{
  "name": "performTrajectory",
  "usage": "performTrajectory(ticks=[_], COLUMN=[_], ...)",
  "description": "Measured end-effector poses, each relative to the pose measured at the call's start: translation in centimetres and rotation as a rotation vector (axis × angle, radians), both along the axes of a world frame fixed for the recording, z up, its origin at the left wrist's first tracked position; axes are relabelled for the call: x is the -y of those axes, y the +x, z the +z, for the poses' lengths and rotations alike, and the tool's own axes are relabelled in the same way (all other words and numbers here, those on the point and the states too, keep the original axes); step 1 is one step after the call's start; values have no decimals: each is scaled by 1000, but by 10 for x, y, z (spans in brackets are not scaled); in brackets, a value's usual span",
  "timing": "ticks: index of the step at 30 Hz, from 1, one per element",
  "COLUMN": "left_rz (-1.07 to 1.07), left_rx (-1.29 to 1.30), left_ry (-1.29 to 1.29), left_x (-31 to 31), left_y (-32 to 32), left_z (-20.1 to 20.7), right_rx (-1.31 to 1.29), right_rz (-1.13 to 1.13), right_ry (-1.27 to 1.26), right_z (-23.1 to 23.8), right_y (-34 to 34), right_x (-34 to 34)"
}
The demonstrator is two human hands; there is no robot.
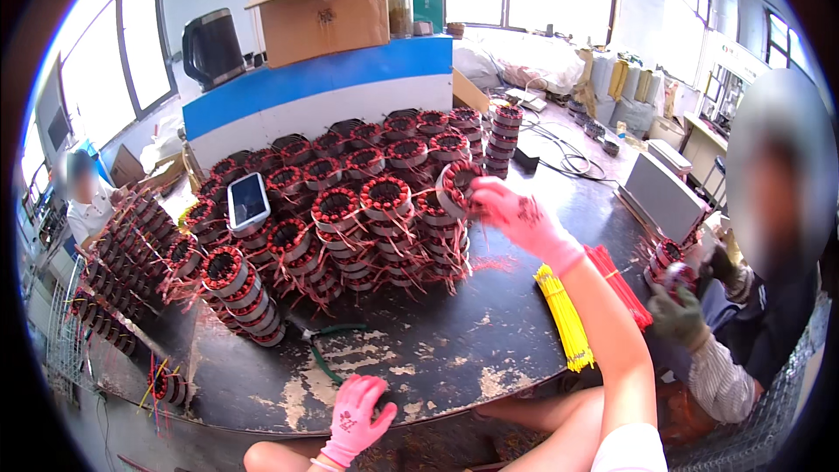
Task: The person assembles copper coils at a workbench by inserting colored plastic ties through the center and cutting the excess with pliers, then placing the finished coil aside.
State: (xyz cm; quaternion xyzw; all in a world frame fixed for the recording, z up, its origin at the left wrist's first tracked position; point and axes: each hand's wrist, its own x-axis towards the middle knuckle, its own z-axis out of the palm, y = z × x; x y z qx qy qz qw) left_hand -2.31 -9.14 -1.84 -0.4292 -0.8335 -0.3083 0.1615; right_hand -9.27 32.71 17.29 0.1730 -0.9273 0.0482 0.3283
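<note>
Several stacks of motor stators [336, 210], grey rings with red windings and loose red leads, fill the middle of the table. My right hand [520, 214], in a pink glove, reaches out to the right end of the stacks. Its fingers grip the edge of a tilted stator [456, 188] on top of a column. My left hand [357, 415], also gloved in pink, is at the table's front edge, holding nothing, thumb and fingers apart. Just beyond it lie green-handled pliers [328, 358], their jaws toward a leaning stator column [243, 295].
Yellow wire bundles [564, 319] and red ones [619, 284] lie right of centre under my right forearm. A phone [248, 201] rests on the stators. Behind stands a blue-and-white panel [315, 79] with a cardboard box [328, 17]. At right, a co-worker's gloved hands [682, 315] hold a stator.
</note>
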Motion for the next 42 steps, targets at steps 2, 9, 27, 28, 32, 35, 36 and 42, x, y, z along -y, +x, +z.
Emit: performTrajectory(ticks=[2, 9, 27, 28, 32, 35, 36, 42], left_rz=[38, -325, -273, -284, -227, -145, -112, -115], left_rx=[-30, -232, -63, -66, -96, -61, -53, -246], left_ry=[130, -219, -337, -347, -367, -335, -331, -18], left_x=[14, -28, -37, -40, -32, -26, -28, -38], left_y=[-1, -14, 12, 12, 17, 27, 30, 32], left_z=[-2, 55, 40, 41, 37, 36, 36, 82], right_rx=[32, 379, 403, 412, 315, 297, 241, 330], right_rz=[213, 541, -1033, -991, -784, -704, -706, -165], right_ry=[-77, 92, -900, -1034, -1563, -1603, -1635, -1158], right_z=[-3, -126, -181, -188, -180, -143, -127, -71], right_y=[49, 124, 302, 303, 306, 317, 319, 295], right_x=[26, 94, -11, -15, -11, 14, 27, 105])
